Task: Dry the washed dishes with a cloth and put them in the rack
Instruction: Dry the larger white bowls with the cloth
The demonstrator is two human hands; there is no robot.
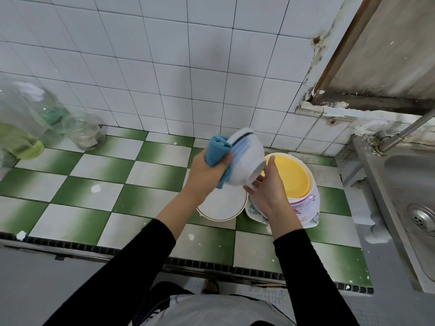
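A white bowl (247, 156) with a dark rim stripe is tilted on its side above the counter, blurred by motion. My left hand (207, 175) grips a blue cloth (217, 149) and presses it against the bowl's side. My right hand (268, 191) holds the bowl by its foot, fingers curled around the base. Below, a white plate (223, 208) lies on the counter. To its right a stack of dishes has a yellow plate (293, 175) on top of a flower-patterned bowl (308, 208). No rack is in view.
The counter (117, 182) has green and white tiles. Glass jars (87, 130) and a big clear bottle (23, 118) stand at the far left by the tiled wall. A steel sink (409, 196) with a tap (400, 135) is at the right.
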